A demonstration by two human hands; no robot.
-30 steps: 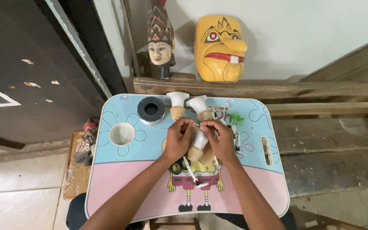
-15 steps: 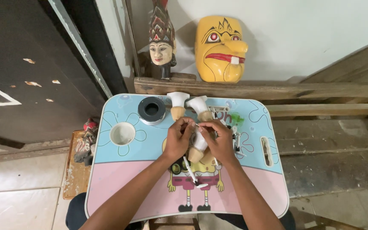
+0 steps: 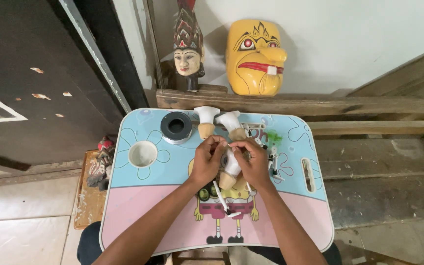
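I see both hands, left (image 3: 206, 161) and right (image 3: 254, 162), with fingers pinching the white-painted piece (image 3: 231, 169) over the worktop (image 3: 163, 196); fine handling, calling for steady grip.

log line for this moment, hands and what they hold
left hand: pinching top of white-and-tan piece | right hand: same piece, from the right | surface: cartoon lap table | nearby: tape roll, white cup
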